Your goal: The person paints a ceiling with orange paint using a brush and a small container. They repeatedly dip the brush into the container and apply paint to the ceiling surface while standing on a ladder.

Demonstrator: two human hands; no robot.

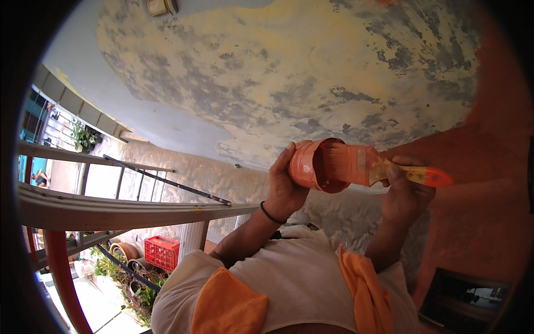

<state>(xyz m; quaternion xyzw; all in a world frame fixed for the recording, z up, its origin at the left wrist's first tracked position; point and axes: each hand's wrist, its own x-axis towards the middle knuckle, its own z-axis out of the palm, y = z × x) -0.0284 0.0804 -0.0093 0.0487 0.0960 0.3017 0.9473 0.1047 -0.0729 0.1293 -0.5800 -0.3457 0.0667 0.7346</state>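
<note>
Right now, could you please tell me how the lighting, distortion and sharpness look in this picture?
In the head view, glare washes out the pale ground at lower left; the fisheye bends the long metal rail, and the rim falls to black; the paint cup and paintbrush look fairly sharp; pale reflections cross the dark panel at lower right.

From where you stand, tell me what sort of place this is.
Probably a house's porch or patio: leafy green potted plants are near a red plastic crate, while the right hand holds a flat, orange-smeared paintbrush by a broad, patchy yellow-and-grey surface.
</note>
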